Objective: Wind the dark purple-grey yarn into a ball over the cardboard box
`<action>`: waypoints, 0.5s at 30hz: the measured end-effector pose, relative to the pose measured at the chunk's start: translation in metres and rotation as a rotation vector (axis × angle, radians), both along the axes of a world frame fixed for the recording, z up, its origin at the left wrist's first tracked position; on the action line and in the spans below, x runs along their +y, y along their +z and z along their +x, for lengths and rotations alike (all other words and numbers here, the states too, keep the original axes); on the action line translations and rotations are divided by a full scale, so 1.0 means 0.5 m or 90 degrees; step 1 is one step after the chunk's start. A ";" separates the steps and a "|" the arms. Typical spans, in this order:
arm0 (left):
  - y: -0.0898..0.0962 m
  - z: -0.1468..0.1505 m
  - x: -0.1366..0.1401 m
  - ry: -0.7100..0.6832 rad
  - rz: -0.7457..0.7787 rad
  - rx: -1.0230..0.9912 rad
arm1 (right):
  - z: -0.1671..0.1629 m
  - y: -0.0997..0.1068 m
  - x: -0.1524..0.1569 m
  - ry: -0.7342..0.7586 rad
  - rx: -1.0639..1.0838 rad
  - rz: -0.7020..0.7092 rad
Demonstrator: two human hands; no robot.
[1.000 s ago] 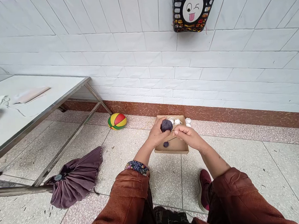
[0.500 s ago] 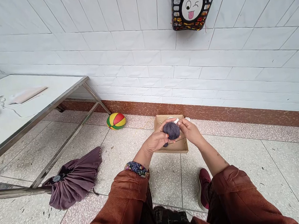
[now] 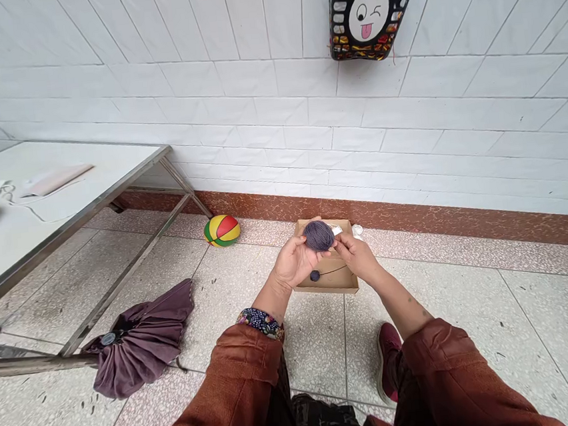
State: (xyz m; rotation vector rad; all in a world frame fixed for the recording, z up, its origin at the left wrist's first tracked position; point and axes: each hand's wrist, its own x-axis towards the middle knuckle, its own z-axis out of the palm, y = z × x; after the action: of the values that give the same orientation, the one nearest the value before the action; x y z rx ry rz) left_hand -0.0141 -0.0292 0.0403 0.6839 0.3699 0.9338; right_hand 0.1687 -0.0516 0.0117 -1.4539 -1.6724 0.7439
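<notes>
A dark grey-purple ball of yarn (image 3: 319, 236) is held up over a shallow cardboard box (image 3: 338, 285) on the floor. My left hand (image 3: 296, 262) is closed around its left side and underside, thumb on the front. At the right edge of the ball, my right hand (image 3: 357, 257) pinches the yarn between thumb and fingers; the exact bit gripped is too small to make out. A small dark ball (image 3: 315, 275) lies in the box, and a thin dark strand runs from it toward my right hand. Something white (image 3: 336, 230) shows behind my right fingertips.
A colourful ball (image 3: 222, 231) rests by the wall near the white table (image 3: 85, 185). The folded purple umbrella (image 3: 145, 340) lies below the table edge. A white bundle (image 3: 357, 231) sits beside the box. On the wall hangs a black basket (image 3: 370, 14).
Both hands and the ball of yarn have shifted slightly left and up. My right fingers have moved from the white thing to the ball's right edge. More of the small dark ball shows.
</notes>
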 end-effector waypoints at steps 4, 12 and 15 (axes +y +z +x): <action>-0.013 -0.008 0.021 0.116 0.056 0.133 | 0.001 0.024 -0.013 0.068 0.030 0.000; -0.057 -0.009 0.039 0.275 0.278 0.501 | 0.004 0.075 -0.039 0.224 0.188 -0.014; -0.062 -0.001 0.024 0.169 0.375 0.536 | 0.021 0.073 -0.028 0.138 0.257 0.010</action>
State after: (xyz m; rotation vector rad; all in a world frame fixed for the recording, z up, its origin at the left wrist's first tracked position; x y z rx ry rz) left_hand -0.0147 -0.0172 0.0094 1.6062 0.9635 0.9762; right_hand 0.1793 -0.0658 0.0481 -1.0348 -1.5251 1.0630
